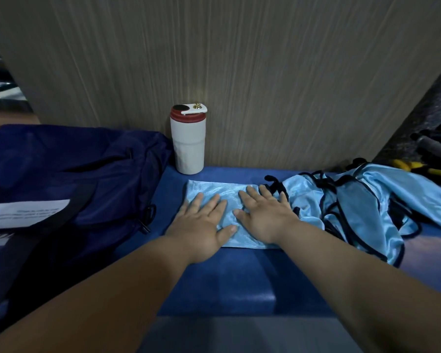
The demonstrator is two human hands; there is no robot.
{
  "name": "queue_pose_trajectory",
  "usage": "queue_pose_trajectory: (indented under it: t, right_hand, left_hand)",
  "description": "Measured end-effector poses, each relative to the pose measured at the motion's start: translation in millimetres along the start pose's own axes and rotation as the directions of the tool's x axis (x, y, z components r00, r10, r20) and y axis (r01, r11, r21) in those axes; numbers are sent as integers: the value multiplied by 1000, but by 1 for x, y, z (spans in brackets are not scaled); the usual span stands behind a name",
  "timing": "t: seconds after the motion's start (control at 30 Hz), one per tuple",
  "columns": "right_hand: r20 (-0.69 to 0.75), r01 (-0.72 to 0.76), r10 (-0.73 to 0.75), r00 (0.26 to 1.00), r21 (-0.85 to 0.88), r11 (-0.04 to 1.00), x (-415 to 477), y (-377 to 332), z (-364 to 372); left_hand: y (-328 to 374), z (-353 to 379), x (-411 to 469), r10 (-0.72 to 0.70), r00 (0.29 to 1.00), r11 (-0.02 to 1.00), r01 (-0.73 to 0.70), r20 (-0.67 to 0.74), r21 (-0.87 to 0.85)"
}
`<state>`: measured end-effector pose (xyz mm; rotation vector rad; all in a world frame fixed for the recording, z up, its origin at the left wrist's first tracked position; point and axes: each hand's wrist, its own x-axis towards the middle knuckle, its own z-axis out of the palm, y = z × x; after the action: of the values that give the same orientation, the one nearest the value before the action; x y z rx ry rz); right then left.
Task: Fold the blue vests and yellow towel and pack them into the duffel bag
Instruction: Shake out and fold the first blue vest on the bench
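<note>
The left hand [201, 221] and right hand [264, 216] pressed flat, fingers [213, 203] straight, on 1 folded blue vest [214, 188]; the duffel bag [74, 174] sat leftward, nearer the left hand.

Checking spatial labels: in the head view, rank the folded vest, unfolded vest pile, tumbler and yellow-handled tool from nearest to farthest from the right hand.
1. folded vest, under the right hand, touching it.
2. unfolded vest pile, just to its right.
3. tumbler, back left by the wall.
4. yellow-handled tool, far right.
</note>
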<state>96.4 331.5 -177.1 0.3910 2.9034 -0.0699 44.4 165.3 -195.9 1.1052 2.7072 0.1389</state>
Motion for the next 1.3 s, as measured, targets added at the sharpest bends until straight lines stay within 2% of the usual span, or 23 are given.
queue_pose_trajectory:
  t: [0.1, 0.2, 0.3, 0.47, 0.63, 0.7, 0.77, 0.9, 0.97, 1.07, 1.13, 1.23, 1.3]
  right_hand:
    - [-15, 0, 0, 1000, 3, 1000, -2, 0, 0]
    - [-70, 2, -4, 998, -29, 1000, -6, -1, 4]
    - [-108, -4, -1, 994, -42, 999, -7, -3, 7]
    - [-109, -4, 4, 994, 0, 1000, -10, -4, 8]
    - [-76, -18, 24, 997, 82, 996, -12, -6, 8]
    - [-75, -23, 32, 997, 114, 993, -13, -8, 8]
    - [-84, -22, 35, 996, 157, 987, -17, -9, 7]
    - [-107, 7, 34, 994, 367, 930, -27, -15, 0]
    - [-75, 25, 20, 997, 551, 834, -32, -19, -6]
    - [-43, 27, 14, 999, 815, 578, -41, -19, -15]
    - [-124, 35, 151, 981, 871, 489, -40, -10, -22]
    - [-300, 86, 403, 865, 879, 469, -30, 10, -35]
    - [-355, 140, 420, 835, 876, 461, -24, 17, -44]
  left_hand:
    - [1, -1, -1, -110, 993, 987, 103, -47, -124]
    - [0, -6, -1, -325, 928, 902, 246, -184, -355]
    - [-3, -14, -1, -403, 884, 895, 325, -239, -306]
    - [-1, -25, 2, -432, 887, 883, 380, -160, -277]
    - [-4, -32, 5, -523, 850, 820, 481, -62, -311]
    - [-5, -39, 3, -504, 862, 836, 472, -50, -281]
    - [-4, -46, 1, -479, 875, 838, 434, -67, -329]
    - [6, -65, -5, -421, 880, 831, 278, -220, -481]
    - [12, -75, -7, -381, 867, 868, 215, -323, -447]
    - [27, -84, -14, -288, 858, 928, 141, -425, -344]
    - [41, -80, -20, -194, 881, 957, 73, -431, -282]
    - [70, -56, -27, -68, 938, 975, -10, -339, -223]
    - [85, -36, -29, -8, 970, 972, -49, -243, -229]
